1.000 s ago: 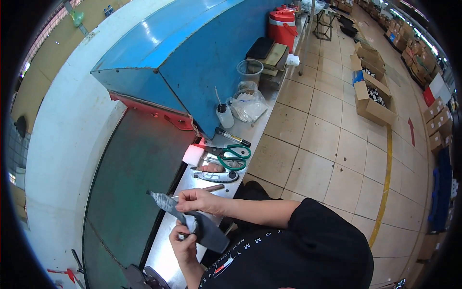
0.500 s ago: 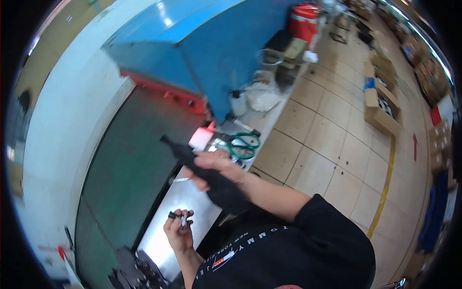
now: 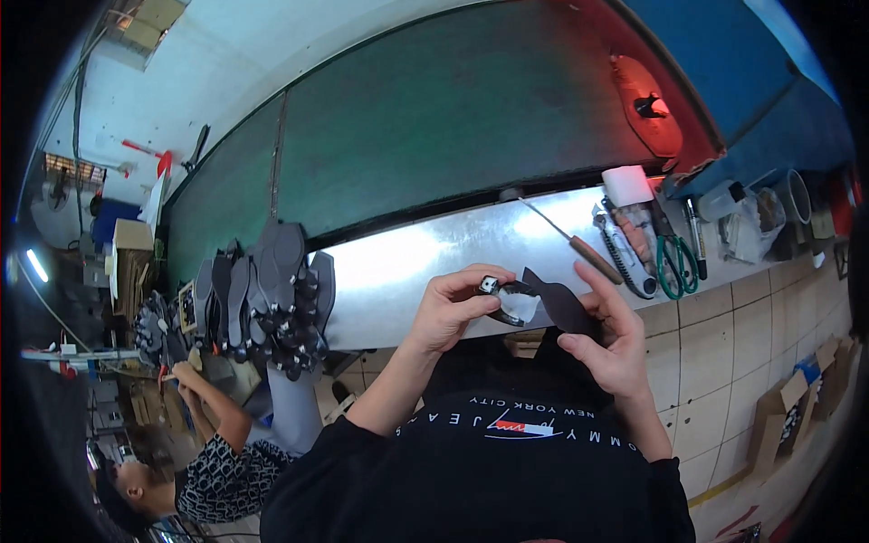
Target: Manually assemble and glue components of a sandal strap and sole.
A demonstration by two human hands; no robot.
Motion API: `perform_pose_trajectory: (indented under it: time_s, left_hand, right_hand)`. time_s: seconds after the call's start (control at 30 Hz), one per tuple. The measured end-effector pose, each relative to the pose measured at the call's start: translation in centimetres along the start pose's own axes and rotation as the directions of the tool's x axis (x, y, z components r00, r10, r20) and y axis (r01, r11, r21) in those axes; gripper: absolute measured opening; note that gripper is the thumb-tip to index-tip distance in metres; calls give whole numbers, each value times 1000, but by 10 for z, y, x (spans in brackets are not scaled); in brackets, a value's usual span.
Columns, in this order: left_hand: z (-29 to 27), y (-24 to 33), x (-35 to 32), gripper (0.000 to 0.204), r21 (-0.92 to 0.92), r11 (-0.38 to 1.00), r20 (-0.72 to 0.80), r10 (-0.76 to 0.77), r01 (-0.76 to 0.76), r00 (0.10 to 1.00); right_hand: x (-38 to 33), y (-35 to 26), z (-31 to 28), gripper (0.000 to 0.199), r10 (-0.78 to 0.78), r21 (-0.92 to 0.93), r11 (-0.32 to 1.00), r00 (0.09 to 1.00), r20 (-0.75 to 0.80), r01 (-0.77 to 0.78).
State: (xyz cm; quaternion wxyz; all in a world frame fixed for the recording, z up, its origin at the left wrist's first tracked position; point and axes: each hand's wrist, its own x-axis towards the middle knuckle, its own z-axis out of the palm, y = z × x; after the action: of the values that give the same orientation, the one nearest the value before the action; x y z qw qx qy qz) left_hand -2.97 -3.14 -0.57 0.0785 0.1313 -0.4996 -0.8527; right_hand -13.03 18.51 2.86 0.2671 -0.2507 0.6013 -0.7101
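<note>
Near the front edge of the metal bench, my left hand (image 3: 457,308) pinches a shiny black shoe strap (image 3: 516,317) with a pale inner side and a small bright piece at its end. My right hand (image 3: 611,335) is closed around the edge of a dark grey shoe sole (image 3: 563,308), its narrow end pointing up and left. Strap and sole are close together in front of my chest; whether they touch, I cannot tell.
The bench (image 3: 389,271) runs along a green conveyor belt (image 3: 434,118). A wooden-handled tool (image 3: 593,258), a utility knife (image 3: 625,253) and green-handled scissors (image 3: 677,267) lie at right. Several soles with black straps (image 3: 262,281) are piled at left, near a co-worker (image 3: 217,471).
The view has swung left, bringing the pile of soles and the co-worker into sight. My right hand has brought the sole down beside the strap in my left hand.
</note>
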Motion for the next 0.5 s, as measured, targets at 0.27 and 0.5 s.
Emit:
perform_pose_trajectory:
  time_s: [0.27, 0.5]
  left_hand:
    - [-10, -2, -11, 32, -49, 996, -28, -74, 73, 997]
    - [-7, -1, -15, 31, -58, 998, 5, 24, -23, 1000]
  right_hand:
    - [-2, 2, 16, 46, -176, -350, 920, 984, 40, 179]
    - [-6, 6, 22, 41, -214, -364, 904, 975, 65, 223]
